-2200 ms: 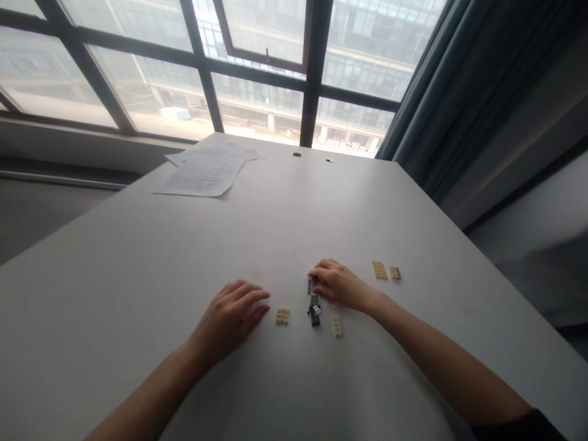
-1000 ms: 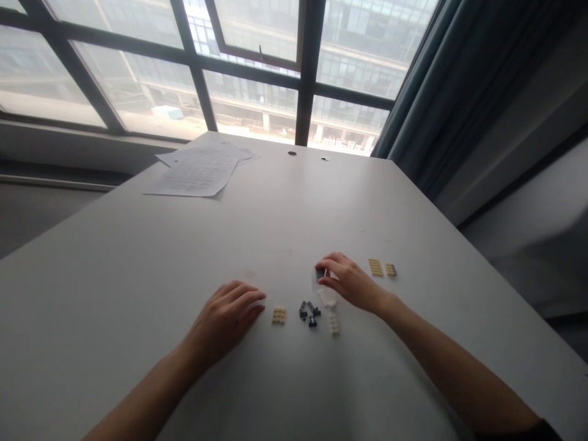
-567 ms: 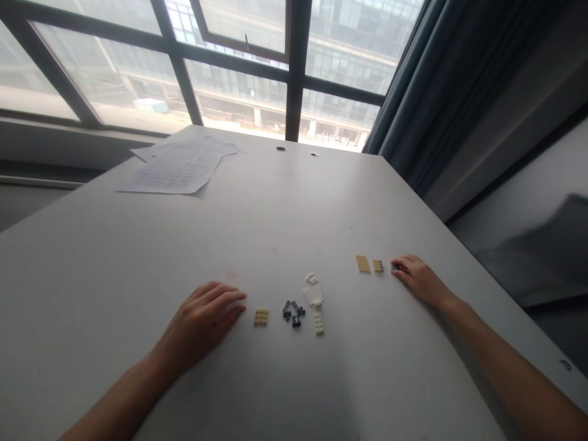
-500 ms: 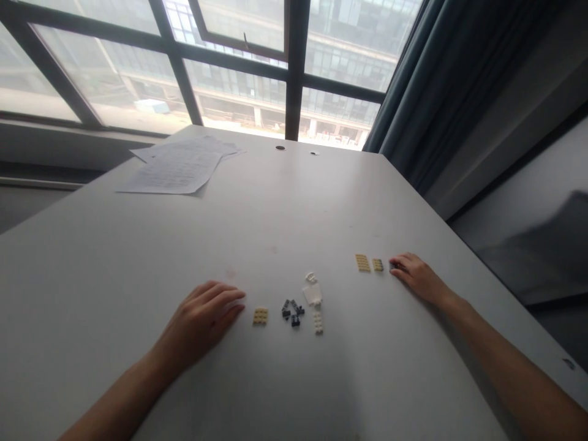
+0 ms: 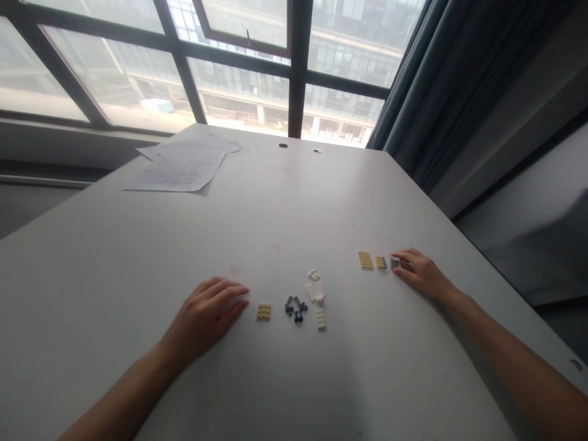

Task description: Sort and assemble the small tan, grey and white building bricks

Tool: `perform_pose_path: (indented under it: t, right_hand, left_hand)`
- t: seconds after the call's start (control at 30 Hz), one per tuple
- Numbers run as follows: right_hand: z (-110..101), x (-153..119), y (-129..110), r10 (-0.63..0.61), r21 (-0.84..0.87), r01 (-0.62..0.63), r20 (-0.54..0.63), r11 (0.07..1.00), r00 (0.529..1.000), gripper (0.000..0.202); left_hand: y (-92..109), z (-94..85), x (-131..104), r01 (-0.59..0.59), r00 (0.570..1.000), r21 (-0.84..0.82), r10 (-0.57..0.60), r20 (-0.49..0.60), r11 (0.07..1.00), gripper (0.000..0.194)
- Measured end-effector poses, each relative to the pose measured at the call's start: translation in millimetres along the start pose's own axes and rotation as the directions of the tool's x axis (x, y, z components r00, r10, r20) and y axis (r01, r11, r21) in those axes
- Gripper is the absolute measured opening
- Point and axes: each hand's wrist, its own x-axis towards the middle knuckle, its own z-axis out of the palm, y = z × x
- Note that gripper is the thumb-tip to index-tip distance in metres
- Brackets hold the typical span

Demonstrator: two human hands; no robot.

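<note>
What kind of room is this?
Maybe an office or study room: there's a big white table, printed papers on it, and a wide window facing a large building.

The person's left hand [image 5: 204,312] and right hand [image 5: 425,275] are both bare, with quite slim fingers. Bare also are the left forearm [image 5: 133,392] and the right forearm [image 5: 505,349], each one narrow at the wrist and becoming more wide toward the elbow. The fingernails perhaps are short, but they look too small for being sure.
</note>
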Motion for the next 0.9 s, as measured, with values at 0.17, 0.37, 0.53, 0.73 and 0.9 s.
perform_pose_path:
  t: [0.17,0.37,0.53,0.73,0.9]
  right_hand:
    - [-5,2,-35,0.007,-0.009,-0.01,-0.24,1.0,0.971,0.026]
    - [27,34,-131,-0.245,0.169,0.25,-0.048,0.953,0.968,0.03]
    - [60,67,-167,-0.451,0.235,0.415,0.127,0.879,0.884,0.028]
    - [74,73,-170,-0.455,0.182,0.432,0.107,0.883,0.884,0.021]
    - [51,58,-141,-0.346,0.163,0.348,-0.041,0.923,0.937,0.019]
  left_hand:
    - [1,-0.2,0,0.001,1.0,-0.002,-0.001,0.002,1.0,0.012]
    - [1,0.2,0,0.013,1.0,0.008,-0.013,0.021,1.0,0.015]
    - [0,-0.6,-1,0.001,1.0,0.01,-0.002,0.023,1.0,0.014]
    - [-1,0.4,-1,-0.019,1.0,0.006,0.019,0.016,1.0,0.012]
    - [-3,0.9,-2,-0.016,1.0,-0.012,0.017,0.023,1.0,0.013]
